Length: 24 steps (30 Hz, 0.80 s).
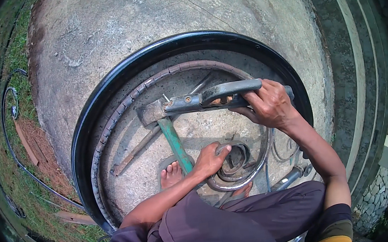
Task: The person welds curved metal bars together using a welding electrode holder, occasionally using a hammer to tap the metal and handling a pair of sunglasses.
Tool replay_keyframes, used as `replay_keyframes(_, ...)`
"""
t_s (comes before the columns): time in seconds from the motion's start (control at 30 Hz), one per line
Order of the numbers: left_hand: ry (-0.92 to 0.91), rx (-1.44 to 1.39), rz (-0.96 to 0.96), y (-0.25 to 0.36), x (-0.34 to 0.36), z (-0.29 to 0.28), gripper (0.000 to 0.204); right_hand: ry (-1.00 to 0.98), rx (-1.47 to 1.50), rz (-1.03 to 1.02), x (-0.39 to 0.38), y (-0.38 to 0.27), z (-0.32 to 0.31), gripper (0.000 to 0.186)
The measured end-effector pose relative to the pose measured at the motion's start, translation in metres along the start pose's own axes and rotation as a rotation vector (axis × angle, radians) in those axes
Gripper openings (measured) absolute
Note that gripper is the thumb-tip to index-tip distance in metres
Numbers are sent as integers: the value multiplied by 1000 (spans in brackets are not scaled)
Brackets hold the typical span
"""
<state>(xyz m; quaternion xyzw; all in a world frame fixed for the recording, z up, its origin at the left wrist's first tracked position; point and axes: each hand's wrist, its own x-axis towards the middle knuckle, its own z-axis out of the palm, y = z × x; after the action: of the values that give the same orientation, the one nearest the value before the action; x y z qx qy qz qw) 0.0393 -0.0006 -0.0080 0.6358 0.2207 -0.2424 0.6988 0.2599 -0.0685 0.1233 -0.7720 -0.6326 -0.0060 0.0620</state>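
Note:
My right hand [271, 105] is closed around the right end of a black tool with a curved loop handle [231, 88]. Its far end lies against the steel head of a hammer [152, 112] with a green handle [175, 142]. My left hand [213, 161] is closed at the inner end of a coiled metal strip [231, 164], thumb on its edge; the fingertips are partly hidden. From that coil a notched metal bar [127, 100] sweeps round in a big curve, inside a large black metal ring [104, 90]. A rusty rod [135, 151] lies under the hammer.
All this rests on a concrete slab [144, 16]. My bare foot [171, 175] is beside the green handle. A dark cylindrical tool [286, 178] lies near my right knee. Grass with bent metal rods [9, 137] borders the left; steps [354, 55] run along the right.

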Motion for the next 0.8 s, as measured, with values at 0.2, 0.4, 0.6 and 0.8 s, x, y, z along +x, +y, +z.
replay_keyframes(0.2, -18, 21, -37, 0, 3, 0, 51, -35, 17, 31, 13, 6, 26, 31)
replay_keyframes(0.4, -2, -9, -20, 5, -2, -3, 52, -18, 51, 41, 27, 2, 26, 33)
replay_keyframes(0.6, -10, 37, -18, 2, 3, -3, 51, 5, 2, 50, 17, 8, 30, 40)
replay_keyframes(0.8, -7, 25, -7, 2, 1, -4, 49, -19, -13, 42, 15, 6, 31, 43)
